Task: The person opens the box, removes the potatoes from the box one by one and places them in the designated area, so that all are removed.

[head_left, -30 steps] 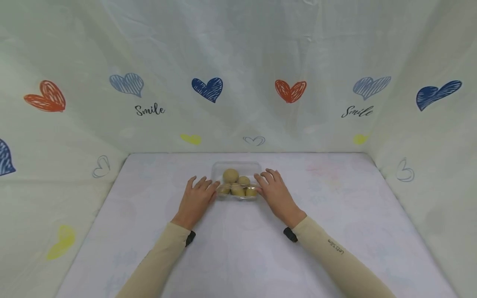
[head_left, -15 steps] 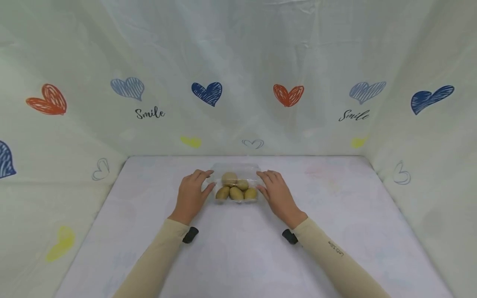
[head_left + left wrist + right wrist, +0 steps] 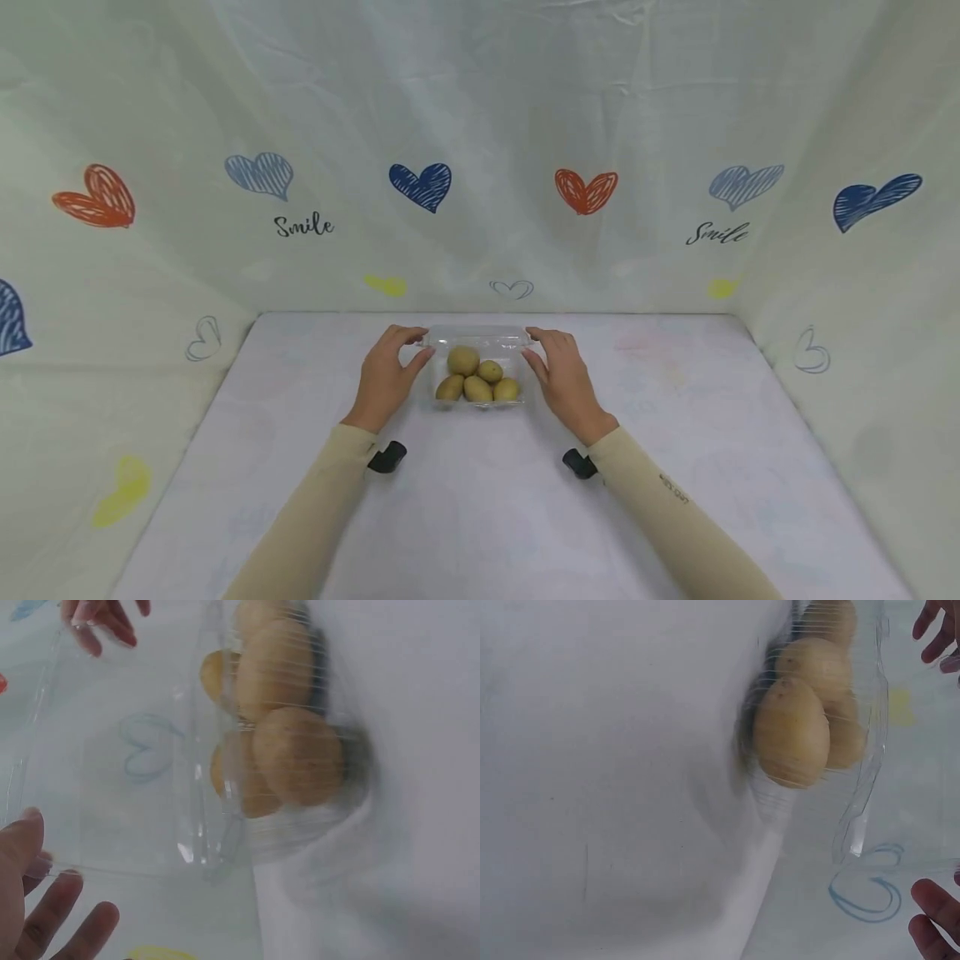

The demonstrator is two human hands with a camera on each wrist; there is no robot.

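Observation:
A clear plastic clamshell container (image 3: 438,402) stands on the table, its lid (image 3: 82,787) raised at the far side. Inside the base lie several yellowish-brown potatoes (image 3: 477,389). My left hand (image 3: 382,379) pinches the left edge of the lid between thumb and fingers; other fingers (image 3: 46,919) spread below it in the left wrist view. On the opposite side, my right hand (image 3: 564,379) holds the lid's right edge by its upper corner. Only the fingertips (image 3: 934,900) of that hand enter the right wrist view, where its thumb is mostly out of sight.
The white table (image 3: 480,508) ends at a pale curtain (image 3: 495,100) printed with hearts and "Smile". More curtain flanks both sides. A dark wrist device (image 3: 387,457) sits at the left cuff, another device (image 3: 579,463) at the right.
The lid, earlier low over the potatoes, has swung up and away from me. Both hands moved farther back with its edges, and the potatoes now show uncovered.

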